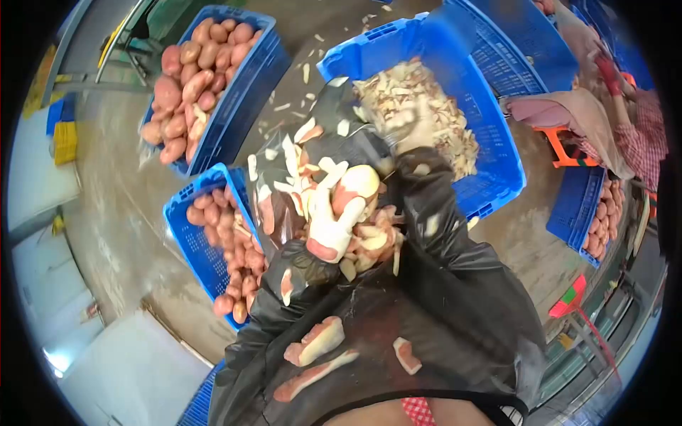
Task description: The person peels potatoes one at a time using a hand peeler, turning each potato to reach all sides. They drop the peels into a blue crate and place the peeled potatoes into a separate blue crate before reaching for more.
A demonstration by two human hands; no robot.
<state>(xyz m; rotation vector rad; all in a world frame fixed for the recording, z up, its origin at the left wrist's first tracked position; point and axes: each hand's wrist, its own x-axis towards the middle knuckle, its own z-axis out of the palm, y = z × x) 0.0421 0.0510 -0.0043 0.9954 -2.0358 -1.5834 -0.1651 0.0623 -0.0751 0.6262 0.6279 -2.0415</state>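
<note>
The fingers (334,213) of the gloved left hand (324,238) are closed round a half-peeled potato (357,186) at mid frame. Its pale side is turned up, and it sits over the lap, likely so that scraps fall on the black apron (440,312). The right hand (410,133), just above, is blurred; I cannot tell whether it grips anything. Peel strips (316,341) lie on the apron. Behind the right hand, a blue crate (490,170) holds a heap of peelings. At upper left a full crate (245,92) and at mid left a second crate (186,234) hold red unpeeled potatoes on the wet floor (121,213), close by. Another person (625,135) sits at the right edge, well apart.
</note>
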